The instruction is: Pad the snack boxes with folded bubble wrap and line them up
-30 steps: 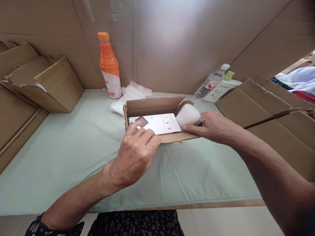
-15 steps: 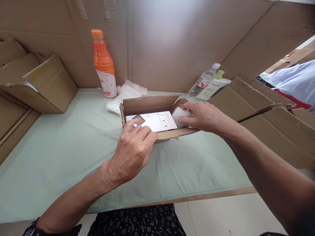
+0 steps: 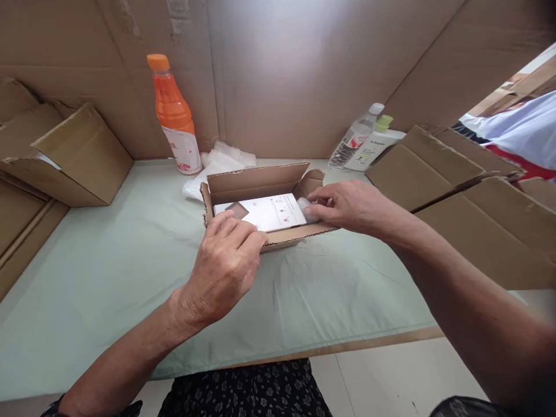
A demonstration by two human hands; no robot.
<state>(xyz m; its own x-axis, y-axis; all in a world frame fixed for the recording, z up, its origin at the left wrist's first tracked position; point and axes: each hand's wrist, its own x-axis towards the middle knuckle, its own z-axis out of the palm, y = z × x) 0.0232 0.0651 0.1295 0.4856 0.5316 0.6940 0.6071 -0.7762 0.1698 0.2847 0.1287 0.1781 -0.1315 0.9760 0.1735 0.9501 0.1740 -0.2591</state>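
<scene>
The white box lies flat inside the open carton at the middle of your table, its dark diamond print toward 9 o'clock. A wad of white wrap sits in the carton's 3 o'clock end, just beside the box. Your right hand comes in from 4 o'clock, thumb and fingers narrowed on that wad. Your left hand comes from 7 o'clock, fingers loosely curled over the carton's near side by the box's left end; you cannot tell whether it grips the cardboard. Bubble wrap lies just behind the carton at 11 o'clock, with the orange bottle upright at 10. Toward 2 o'clock, a clear bottle leans beside a white tube. Brown boxes stand farther out at 9 and 3 o'clock, on the pale green cloth.
</scene>
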